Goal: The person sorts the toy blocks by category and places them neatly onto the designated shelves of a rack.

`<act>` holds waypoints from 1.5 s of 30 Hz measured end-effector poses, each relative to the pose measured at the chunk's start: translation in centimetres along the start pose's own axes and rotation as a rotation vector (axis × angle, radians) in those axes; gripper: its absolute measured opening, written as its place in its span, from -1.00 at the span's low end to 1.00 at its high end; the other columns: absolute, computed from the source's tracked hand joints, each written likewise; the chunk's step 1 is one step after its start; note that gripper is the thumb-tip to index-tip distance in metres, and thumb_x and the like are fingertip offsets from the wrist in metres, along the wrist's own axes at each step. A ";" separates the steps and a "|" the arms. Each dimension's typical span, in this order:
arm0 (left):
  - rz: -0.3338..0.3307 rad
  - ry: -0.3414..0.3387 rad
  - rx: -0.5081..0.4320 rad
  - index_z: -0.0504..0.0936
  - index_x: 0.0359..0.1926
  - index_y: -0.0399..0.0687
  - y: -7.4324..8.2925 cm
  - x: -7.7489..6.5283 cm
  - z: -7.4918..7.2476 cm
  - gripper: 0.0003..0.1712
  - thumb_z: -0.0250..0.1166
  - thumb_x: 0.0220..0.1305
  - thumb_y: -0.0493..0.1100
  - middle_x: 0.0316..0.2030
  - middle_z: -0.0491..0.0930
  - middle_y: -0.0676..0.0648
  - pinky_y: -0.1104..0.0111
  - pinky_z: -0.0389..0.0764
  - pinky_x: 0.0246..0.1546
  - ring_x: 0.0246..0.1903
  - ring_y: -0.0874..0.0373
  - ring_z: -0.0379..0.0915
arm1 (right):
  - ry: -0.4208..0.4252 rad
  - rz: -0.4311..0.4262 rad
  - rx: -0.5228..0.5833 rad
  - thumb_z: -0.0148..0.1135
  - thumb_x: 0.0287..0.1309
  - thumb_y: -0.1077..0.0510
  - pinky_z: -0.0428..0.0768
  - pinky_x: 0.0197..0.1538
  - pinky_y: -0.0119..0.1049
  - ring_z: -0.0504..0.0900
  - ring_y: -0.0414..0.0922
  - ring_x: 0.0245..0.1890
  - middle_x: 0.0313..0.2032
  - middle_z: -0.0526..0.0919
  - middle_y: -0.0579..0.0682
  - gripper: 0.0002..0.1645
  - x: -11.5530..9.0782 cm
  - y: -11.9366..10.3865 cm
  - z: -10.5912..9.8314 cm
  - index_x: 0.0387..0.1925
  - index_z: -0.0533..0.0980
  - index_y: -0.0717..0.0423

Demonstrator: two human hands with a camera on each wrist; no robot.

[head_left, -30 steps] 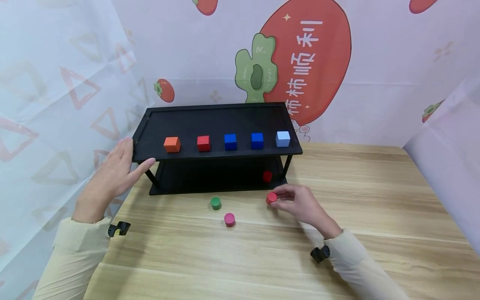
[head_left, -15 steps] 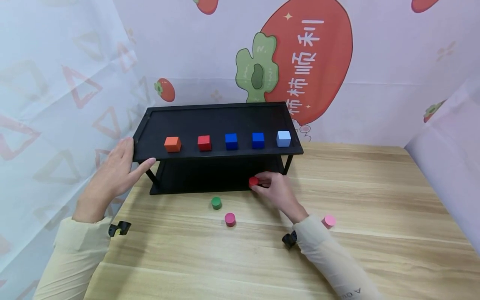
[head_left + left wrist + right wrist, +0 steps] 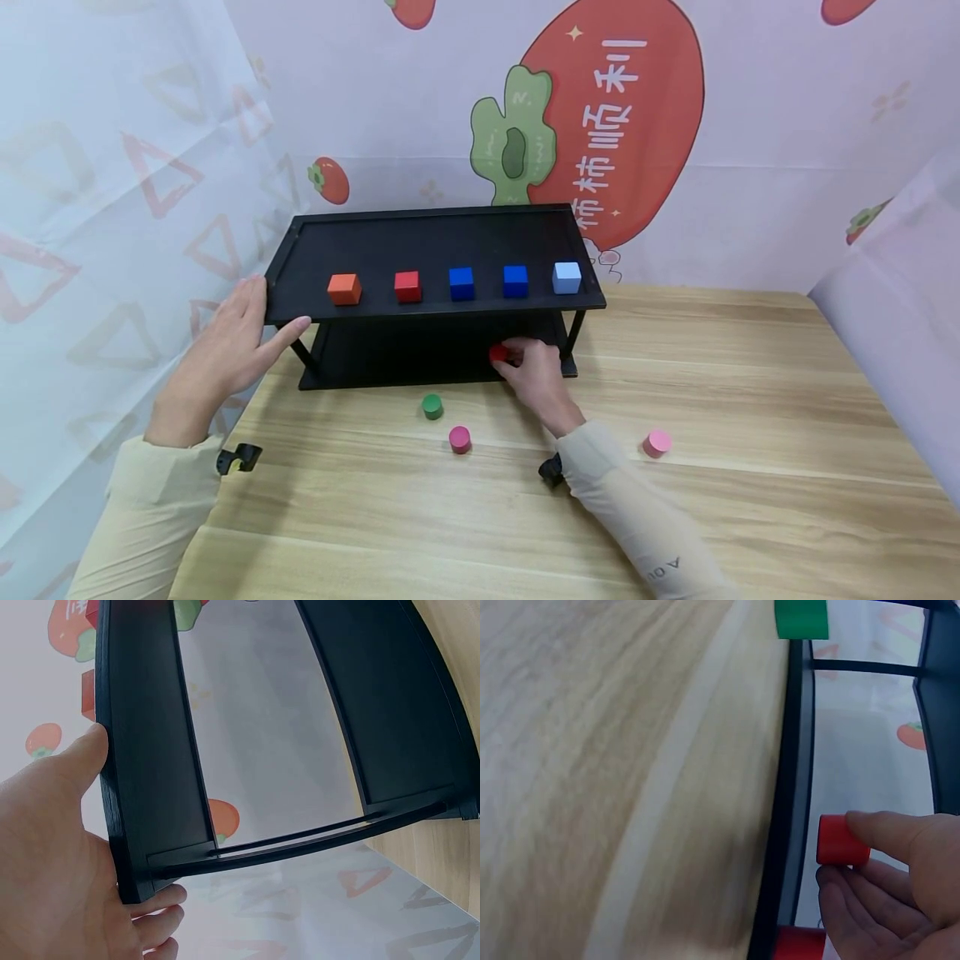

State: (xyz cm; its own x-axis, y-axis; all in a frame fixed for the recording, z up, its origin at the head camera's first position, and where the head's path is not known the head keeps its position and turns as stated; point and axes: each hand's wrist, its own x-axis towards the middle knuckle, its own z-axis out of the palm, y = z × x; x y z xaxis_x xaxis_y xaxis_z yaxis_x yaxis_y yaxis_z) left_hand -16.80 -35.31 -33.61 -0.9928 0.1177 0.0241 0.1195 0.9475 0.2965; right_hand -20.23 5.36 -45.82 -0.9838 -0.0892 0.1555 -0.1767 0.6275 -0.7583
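Observation:
My right hand (image 3: pixel 538 379) pinches a red cylinder block (image 3: pixel 498 354) between thumb and fingers, at the right part of the lower tier of a two-tier black shelf (image 3: pixel 435 233). The right wrist view shows this red cylinder (image 3: pixel 841 840) just inside the tier's front rail, with another red block (image 3: pixel 799 943) beside the hand. That second block is hidden in the head view. My left hand (image 3: pixel 217 358) holds the upper tier's front left corner. In the left wrist view, its thumb (image 3: pixel 86 754) lies against the front edge and the fingers reach round the end.
Along the upper tier stand an orange cube (image 3: pixel 344 289), a red cube (image 3: pixel 408 287), two blue cubes (image 3: pixel 462 284) and a light blue cube (image 3: pixel 566 278). Before the shelf lie a green cylinder (image 3: pixel 432 407), a magenta cylinder (image 3: pixel 460 439) and, farther right, a pink cylinder (image 3: pixel 657 443).
My right hand has carried the red cylinder from the table leftward and inward to the lower tier. The pink cylinder, hidden earlier behind the arm, has come into view. The left hand stays put.

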 end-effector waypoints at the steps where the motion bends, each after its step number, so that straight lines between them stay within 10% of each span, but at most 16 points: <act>1: 0.000 -0.001 -0.001 -0.40 0.66 -0.36 0.0 0.0 0.0 0.19 -0.07 0.59 0.42 0.66 -0.32 -0.49 -0.29 -0.21 0.65 0.66 -0.43 -0.39 | 0.007 -0.002 -0.006 0.52 0.24 0.19 0.82 0.04 -0.08 0.84 0.00 -0.05 -0.07 0.85 0.15 -0.66 0.0 0.0 0.2 0.03 0.74 0.21; 26: 0.017 0.006 -0.013 -0.41 0.67 -0.33 0.0 -0.2 -0.1 0.18 -0.06 0.59 0.41 0.67 -0.32 -0.48 -0.28 -0.18 0.65 0.67 -0.41 -0.37 | 0.034 -0.021 -0.113 0.50 0.26 0.17 0.80 -0.03 -0.02 0.83 0.02 -0.16 -0.18 0.86 0.11 -0.76 0.3 -0.5 1.7 -0.07 0.77 0.17; 45: 0.040 0.034 -0.018 -0.35 0.67 -0.36 -0.1 -0.2 0.0 0.17 -0.01 0.59 0.37 0.65 -0.22 -0.50 -0.31 -0.09 0.62 0.64 -0.44 -0.25 | -0.325 -0.114 -0.216 0.50 0.23 0.27 0.78 0.16 0.06 0.80 0.15 0.10 0.11 0.78 0.22 -0.56 -3.4 -0.6 -10.9 0.15 0.69 0.27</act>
State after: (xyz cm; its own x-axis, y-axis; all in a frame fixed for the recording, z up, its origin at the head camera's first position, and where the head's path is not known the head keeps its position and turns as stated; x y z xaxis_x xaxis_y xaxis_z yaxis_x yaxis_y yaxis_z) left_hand -16.66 -35.46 -33.62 -0.9871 0.1447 0.0688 0.1590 0.9366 0.3122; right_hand -16.43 13.68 -39.00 -0.9225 -0.3859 -0.0033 -0.3092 0.7443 -0.5920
